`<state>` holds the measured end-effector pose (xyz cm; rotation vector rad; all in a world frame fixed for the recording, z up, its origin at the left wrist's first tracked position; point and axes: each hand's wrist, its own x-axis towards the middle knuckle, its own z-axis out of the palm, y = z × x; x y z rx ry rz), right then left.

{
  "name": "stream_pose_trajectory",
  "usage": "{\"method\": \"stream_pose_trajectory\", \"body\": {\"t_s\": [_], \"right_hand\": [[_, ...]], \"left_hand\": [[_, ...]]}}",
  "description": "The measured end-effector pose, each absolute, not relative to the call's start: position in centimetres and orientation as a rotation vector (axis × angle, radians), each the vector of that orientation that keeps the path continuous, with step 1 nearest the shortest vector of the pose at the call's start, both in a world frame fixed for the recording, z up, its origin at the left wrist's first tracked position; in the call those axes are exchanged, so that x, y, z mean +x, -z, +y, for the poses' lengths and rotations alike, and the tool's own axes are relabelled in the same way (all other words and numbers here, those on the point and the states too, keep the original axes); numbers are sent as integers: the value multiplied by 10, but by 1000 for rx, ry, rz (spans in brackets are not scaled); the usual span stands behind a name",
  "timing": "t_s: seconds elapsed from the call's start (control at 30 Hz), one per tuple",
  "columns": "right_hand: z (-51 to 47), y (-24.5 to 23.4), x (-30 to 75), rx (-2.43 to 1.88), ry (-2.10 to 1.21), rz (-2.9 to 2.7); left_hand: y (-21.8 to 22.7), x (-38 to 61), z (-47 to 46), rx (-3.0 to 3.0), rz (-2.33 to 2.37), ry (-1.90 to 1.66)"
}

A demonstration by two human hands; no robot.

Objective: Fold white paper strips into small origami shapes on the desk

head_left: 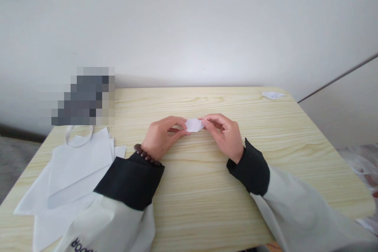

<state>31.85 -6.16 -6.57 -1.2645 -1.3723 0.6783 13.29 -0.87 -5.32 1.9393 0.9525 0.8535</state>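
Note:
A small folded piece of white paper (194, 125) is held between my two hands over the middle of the table. My left hand (164, 134) pinches its left end between thumb and fingers; a dark bead bracelet (147, 155) circles that wrist. At the paper's right end, my right hand (223, 132) grips it with thumb and forefinger. The paper has angled, cut-looking corners and is pulled fairly flat. Both forearms reach in from below in pale sleeves with black cuffs.
Several loose white sheets (79, 165) overlap on the left of the wood-grain table (195, 197). A white ring, perhaps a tape roll (78, 144), lies on them. Behind it is a blurred-out dark object (81, 100). A white scrap (273, 95) sits near the far right corner, by the wall.

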Motion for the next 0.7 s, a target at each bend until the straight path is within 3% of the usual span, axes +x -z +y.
{"method": "stream_pose_trajectory", "body": {"t_s": [0.23, 0.7], "right_hand": [[-61, 67, 319, -1189, -755, -1339], [-60, 67, 320, -1121, -813, -1339]], "left_hand": [[51, 133, -8, 1599, 1067, -886], [49, 129, -6, 1605, 1064, -871]]}}
